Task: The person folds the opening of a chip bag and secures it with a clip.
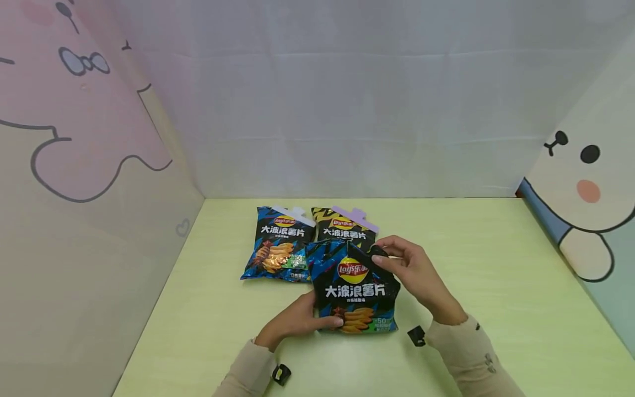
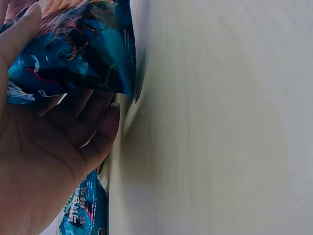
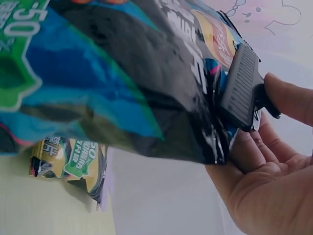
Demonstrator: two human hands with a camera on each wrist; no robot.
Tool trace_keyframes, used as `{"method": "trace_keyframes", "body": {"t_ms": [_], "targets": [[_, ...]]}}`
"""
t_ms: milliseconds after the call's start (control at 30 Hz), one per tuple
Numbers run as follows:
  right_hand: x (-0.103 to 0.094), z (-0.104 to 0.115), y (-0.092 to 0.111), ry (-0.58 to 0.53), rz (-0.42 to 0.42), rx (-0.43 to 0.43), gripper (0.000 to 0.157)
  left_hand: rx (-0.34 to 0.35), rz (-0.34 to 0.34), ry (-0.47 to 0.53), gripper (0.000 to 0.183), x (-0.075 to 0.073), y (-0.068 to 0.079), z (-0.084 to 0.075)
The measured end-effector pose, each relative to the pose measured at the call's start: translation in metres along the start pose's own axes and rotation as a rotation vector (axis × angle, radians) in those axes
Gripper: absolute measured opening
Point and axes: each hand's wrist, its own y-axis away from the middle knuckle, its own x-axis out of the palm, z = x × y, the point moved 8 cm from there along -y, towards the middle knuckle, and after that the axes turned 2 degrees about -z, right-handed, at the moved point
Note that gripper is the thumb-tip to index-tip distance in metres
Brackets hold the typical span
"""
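Observation:
A blue and black bag of Lay's potato chips (image 1: 354,292) is held upright in front of two other bags. My left hand (image 1: 296,317) grips its lower left side, thumb on the front and fingers behind. Across the bag's top right corner sits a black bag clip (image 3: 239,88), its ribbed bar over the folded top edge. My right hand (image 1: 416,273) pinches this clip by its handle, with the thumb on the near side in the right wrist view. Part of the clip is hidden by the fingers in the head view.
Behind on the left lies another blue chip bag (image 1: 280,242) with a white clip (image 1: 296,215). Beside it, a yellow and black chip bag (image 1: 342,225) carries a purple clip (image 1: 356,219) and is partly covered by the held bag. Printed cloth walls (image 1: 357,110) enclose the pale table (image 1: 496,275).

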Motion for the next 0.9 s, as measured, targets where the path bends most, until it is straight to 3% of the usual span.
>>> {"method": "trace_keyframes", "body": {"t_ms": [267, 500, 733, 900], "targets": [[-0.007, 0.014, -0.004, 0.002, -0.067, -0.058, 0.031, 0.015, -0.03, 0.03, 0.084, -0.002, -0.001, -0.005], [-0.024, 0.022, -0.005, -0.006, -0.15, -0.054, 0.035, -0.002, -0.087, 0.048, 0.082, -0.006, -0.002, -0.011], [-0.04, 0.028, -0.006, -0.098, -0.235, -0.075, 0.033, 0.023, -0.166, 0.015, 0.077, -0.01, -0.01, -0.024], [-0.048, 0.031, -0.009, -0.079, -0.27, -0.082, 0.035, 0.013, -0.174, 0.022, 0.078, -0.01, -0.015, -0.03]]}}
